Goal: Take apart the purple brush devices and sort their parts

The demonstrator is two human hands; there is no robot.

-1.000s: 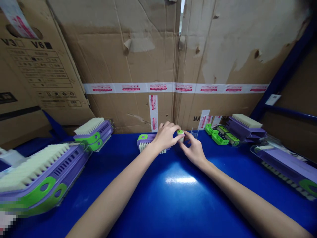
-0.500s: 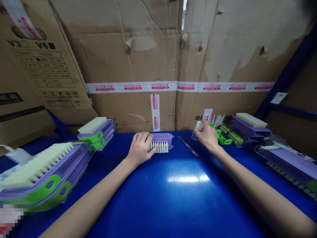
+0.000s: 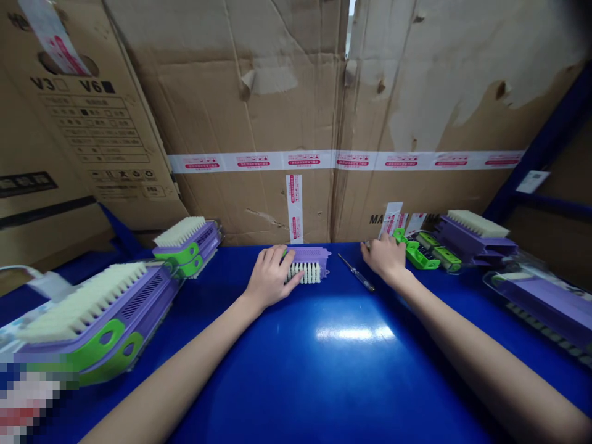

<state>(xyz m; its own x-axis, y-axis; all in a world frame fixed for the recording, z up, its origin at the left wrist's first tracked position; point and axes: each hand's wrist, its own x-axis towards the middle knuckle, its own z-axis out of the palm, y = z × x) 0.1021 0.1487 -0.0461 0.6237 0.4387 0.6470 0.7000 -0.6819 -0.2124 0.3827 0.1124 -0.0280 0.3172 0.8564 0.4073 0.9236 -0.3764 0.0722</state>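
Left hand (image 3: pixel 269 279) gripping purple brush (image 3: pixel 309 264), right hand (image 3: pixel 386 256) past screwdriver (image 3: pixel 356 273) — blue table (image 3: pixel 342 376)

Purple brush (image 3: pixel 309 262), white bristles forward, on blue tabletop (image 3: pixel 342 364).

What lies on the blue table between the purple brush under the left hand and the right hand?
A small screwdriver lies slantwise on the bare blue table, between the purple brush and the right hand, seen in the head view.

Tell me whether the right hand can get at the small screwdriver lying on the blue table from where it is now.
Probably yes. The right hand rests at the back of the blue table, and the screwdriver lies just to its left on bare surface. Nothing stands between them; the purple brush under the left hand sits further left.
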